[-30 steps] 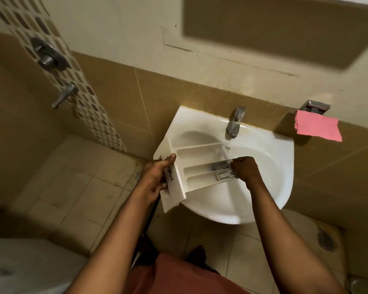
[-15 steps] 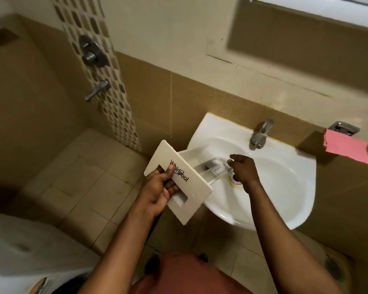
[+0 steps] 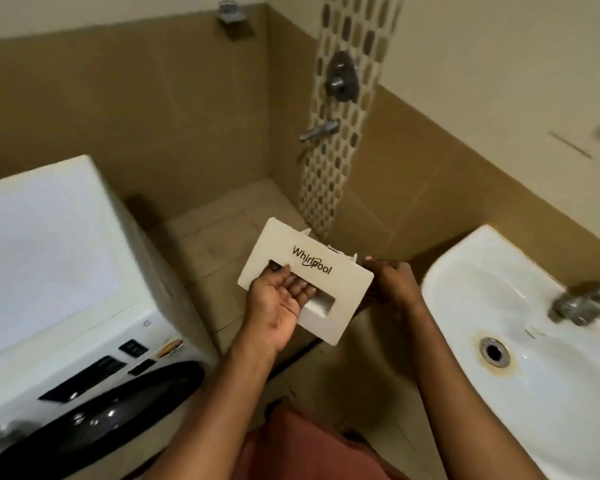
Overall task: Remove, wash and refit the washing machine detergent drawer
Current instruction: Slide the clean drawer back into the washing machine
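Note:
The white detergent drawer, its Whirlpool front panel facing me, hangs in the air between the washing machine and the sink. My left hand grips it with the fingers hooked into the handle recess. My right hand holds the drawer's right edge from behind; the tray body is hidden behind the panel. The white front-loading washing machine stands at the left, with its dark door and control panel toward me. The white sink is at the right.
A chrome tap sits over the sink at the far right. A shower mixer and a spout are mounted on the mosaic strip of the tiled wall ahead. Tiled floor lies below the drawer.
The drawer has left the sink basin and swung left toward the washing machine, its front panel now facing me. My view has turned left, bringing the machine into sight.

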